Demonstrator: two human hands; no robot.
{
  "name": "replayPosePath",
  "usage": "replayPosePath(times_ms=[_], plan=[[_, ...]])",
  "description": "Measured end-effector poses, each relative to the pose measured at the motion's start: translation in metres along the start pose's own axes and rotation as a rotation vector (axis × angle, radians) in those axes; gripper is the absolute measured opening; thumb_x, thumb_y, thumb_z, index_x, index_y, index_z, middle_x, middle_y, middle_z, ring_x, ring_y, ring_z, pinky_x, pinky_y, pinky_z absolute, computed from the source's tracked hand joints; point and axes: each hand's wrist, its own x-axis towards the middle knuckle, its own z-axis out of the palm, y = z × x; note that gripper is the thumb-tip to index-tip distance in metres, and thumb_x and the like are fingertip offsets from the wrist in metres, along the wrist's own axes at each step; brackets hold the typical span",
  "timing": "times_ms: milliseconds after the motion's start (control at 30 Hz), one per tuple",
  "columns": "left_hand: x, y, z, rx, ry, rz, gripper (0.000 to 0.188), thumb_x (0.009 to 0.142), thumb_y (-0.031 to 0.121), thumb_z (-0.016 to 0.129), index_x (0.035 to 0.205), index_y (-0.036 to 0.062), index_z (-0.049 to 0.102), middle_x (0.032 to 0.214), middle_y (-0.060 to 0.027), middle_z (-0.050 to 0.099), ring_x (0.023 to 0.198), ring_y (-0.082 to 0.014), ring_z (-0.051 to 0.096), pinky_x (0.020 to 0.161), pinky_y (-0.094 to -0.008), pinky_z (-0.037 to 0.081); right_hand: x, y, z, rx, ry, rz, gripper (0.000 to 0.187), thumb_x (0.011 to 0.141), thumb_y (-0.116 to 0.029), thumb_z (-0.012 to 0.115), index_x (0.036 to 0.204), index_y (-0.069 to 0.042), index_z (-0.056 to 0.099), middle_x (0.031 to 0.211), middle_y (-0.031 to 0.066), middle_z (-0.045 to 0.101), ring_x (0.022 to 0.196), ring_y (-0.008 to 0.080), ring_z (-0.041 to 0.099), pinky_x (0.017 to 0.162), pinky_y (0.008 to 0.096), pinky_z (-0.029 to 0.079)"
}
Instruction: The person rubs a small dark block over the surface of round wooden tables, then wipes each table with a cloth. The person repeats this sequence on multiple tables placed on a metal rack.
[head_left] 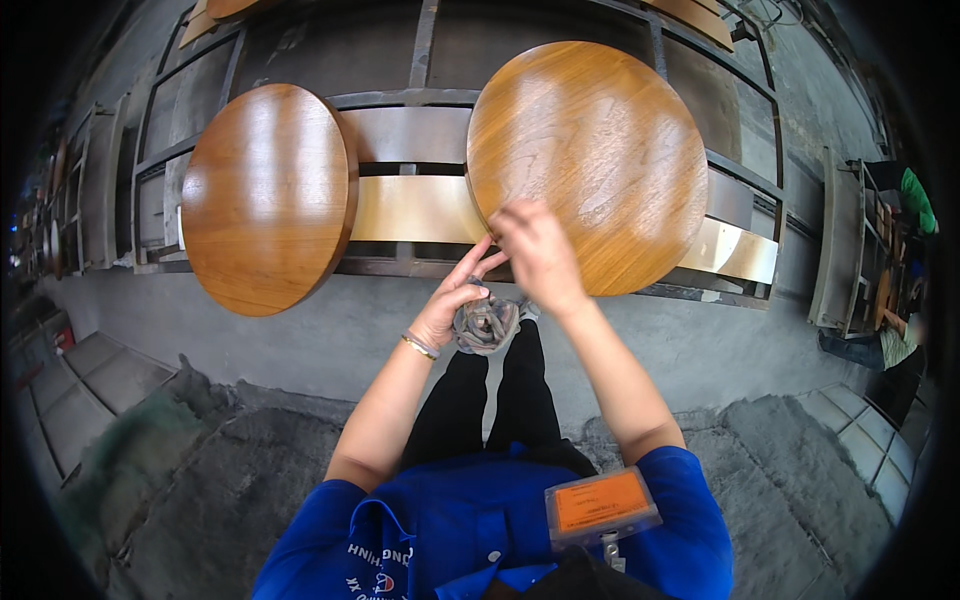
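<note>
A round varnished wooden board [590, 160] leans on a metal rack in front of me. My right hand [540, 255] is raised at the board's lower left edge, fingers bent; whether it touches the wood I cannot tell. My left hand [455, 300], with a bracelet on the wrist, is just beside it and holds a crumpled grey cloth [487, 325] below the palm, its fingers stretched toward the right hand. A second round wooden board [268, 195] leans on the rack to the left, apart from both hands.
The metal rack [410, 100] spans the back, with pale wooden strips behind the boards. The floor is rough grey concrete. More racks stand at left. At far right another person [895, 340] sits by a rack with boards.
</note>
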Motion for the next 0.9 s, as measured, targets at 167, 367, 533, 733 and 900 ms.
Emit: replayPosePath(times_ms=[167, 367, 533, 733, 900], plan=[[0.001, -0.001, -0.005, 0.017, -0.037, 0.004, 0.096, 0.093, 0.006, 0.061, 0.180, 0.0162, 0.021, 0.176, -0.0121, 0.041, 0.098, -0.0048, 0.063, 0.093, -0.0234, 0.054, 0.001, 0.011, 0.002, -0.170, 0.288, 0.301, 0.030, 0.097, 0.001, 0.067, 0.127, -0.003, 0.073, 0.137, 0.0201, 0.068, 0.133, 0.0417, 0.061, 0.117, 0.0519, 0.049], [0.001, -0.005, -0.005, 0.013, 0.006, -0.003, 0.097, 0.092, 0.006, 0.061, 0.180, 0.0155, 0.021, 0.177, -0.0122, 0.040, 0.102, -0.0040, 0.062, 0.095, -0.0227, 0.053, 0.028, 0.000, -0.007, -0.002, 0.070, 0.087, 0.036, 0.090, 0.000, 0.071, 0.125, -0.005, 0.073, 0.136, 0.0206, 0.067, 0.135, 0.0419, 0.061, 0.119, 0.0533, 0.048], [0.000, -0.004, -0.007, 0.036, -0.035, 0.013, 0.098, 0.091, 0.007, 0.062, 0.180, 0.0130, 0.020, 0.178, -0.0144, 0.039, 0.137, -0.0078, 0.055, 0.105, -0.0233, 0.049, 0.038, 0.003, -0.004, -0.127, 0.412, 0.374, 0.030, 0.096, 0.001, 0.067, 0.125, -0.003, 0.073, 0.137, 0.0210, 0.068, 0.135, 0.0410, 0.061, 0.117, 0.0519, 0.050], [0.003, -0.008, -0.008, 0.086, -0.009, 0.040, 0.099, 0.092, 0.007, 0.063, 0.180, 0.0130, 0.018, 0.178, -0.0202, 0.035, 0.100, -0.0126, 0.071, 0.091, -0.0296, 0.059, 0.038, 0.018, 0.005, 0.009, 0.059, -0.053, 0.033, 0.092, 0.000, 0.071, 0.125, -0.005, 0.073, 0.133, 0.0172, 0.069, 0.133, 0.0396, 0.063, 0.122, 0.0531, 0.048], [0.001, -0.005, -0.006, 0.135, 0.004, 0.028, 0.101, 0.090, 0.006, 0.062, 0.180, 0.0141, 0.017, 0.180, -0.0196, 0.032, 0.097, -0.0126, 0.070, 0.089, -0.0297, 0.060, 0.085, 0.088, -0.043, -0.263, 0.455, 0.326, 0.029, 0.096, 0.001, 0.067, 0.124, -0.004, 0.074, 0.133, 0.0173, 0.069, 0.127, 0.0409, 0.063, 0.115, 0.0496, 0.049]])
